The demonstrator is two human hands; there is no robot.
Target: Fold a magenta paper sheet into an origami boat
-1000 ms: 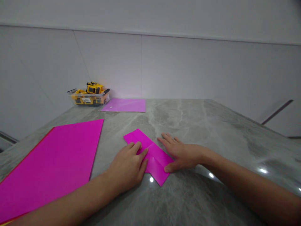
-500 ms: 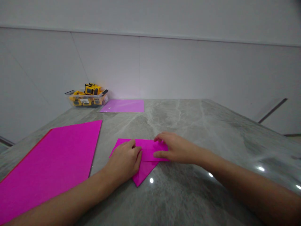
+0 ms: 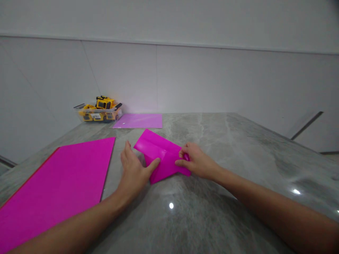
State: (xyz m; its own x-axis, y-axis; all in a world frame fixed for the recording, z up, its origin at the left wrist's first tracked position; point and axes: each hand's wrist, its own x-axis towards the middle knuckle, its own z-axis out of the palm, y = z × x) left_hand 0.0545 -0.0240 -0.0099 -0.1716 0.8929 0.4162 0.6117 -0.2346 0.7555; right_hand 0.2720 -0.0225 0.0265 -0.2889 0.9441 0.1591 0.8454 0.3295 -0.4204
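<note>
A folded sheet of bright pink paper [image 3: 161,150] is tilted up from the grey table, with a flap along its upper side and a pointed part toward me. My right hand [image 3: 194,160] pinches its right end between thumb and fingers. At the paper's left side is my left hand [image 3: 136,167], fingers stretched out and apart from the sheet. Its thumb lies over the front of the paper, seemingly touching it. What is behind the paper is hidden.
On the left lies a large bright pink sheet [image 3: 71,173] with a red edge. Farther back, a lilac sheet [image 3: 143,121] lies beside a clear plastic box [image 3: 99,114] of yellow toy vehicles [image 3: 105,103]. A white wall [image 3: 198,77] stands behind the marbled table [image 3: 206,218].
The folded paper has been lifted off the table and turned, its left end now raised. My left hand has gone from pressing on it to spread fingers; my right hand has closed on its end.
</note>
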